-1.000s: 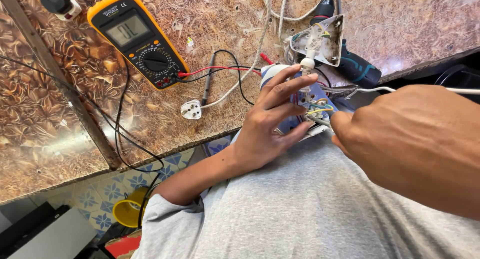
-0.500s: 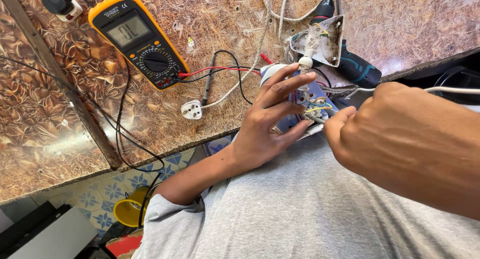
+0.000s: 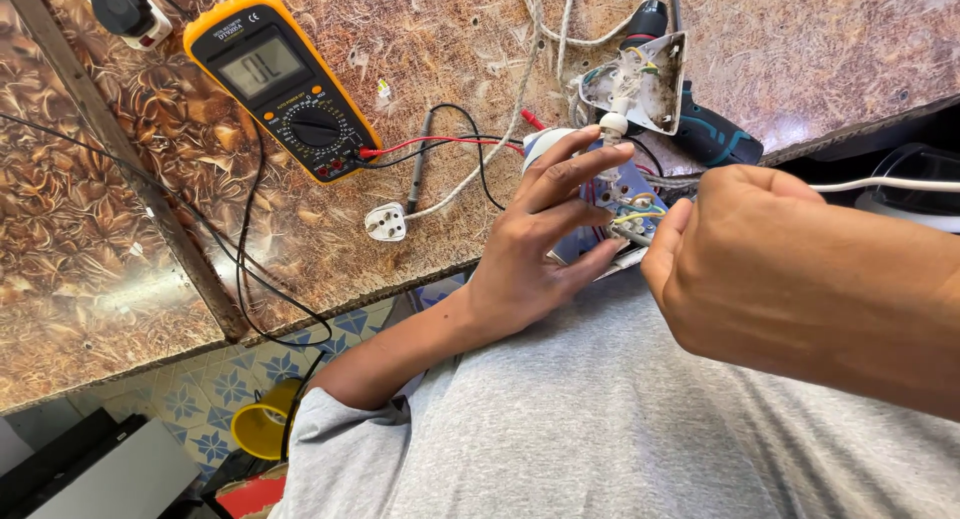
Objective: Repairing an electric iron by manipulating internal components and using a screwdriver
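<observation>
My left hand (image 3: 545,234) grips a small blue-and-white electrical device (image 3: 610,194) with exposed coloured wires, held at the table's front edge against my grey shirt. My right hand (image 3: 745,254) is closed in a fist right beside the device, its fingertips at the wires (image 3: 640,219); whatever it pinches is hidden behind the hand. A yellow multimeter (image 3: 285,84) lies on the brown patterned tabletop (image 3: 150,229) to the left, its red and black leads (image 3: 440,139) running toward the device.
An opened white plastic housing (image 3: 645,84) and a dark teal cordless driver (image 3: 715,134) lie behind my hands. A white three-pin plug (image 3: 385,222) on a cord rests mid-table. A plug adapter (image 3: 120,9) sits at far left. Below are a tiled floor and a yellow cup (image 3: 260,429).
My right hand has moved left, closer to the device and its wires. My left hand has stayed on the device with little change.
</observation>
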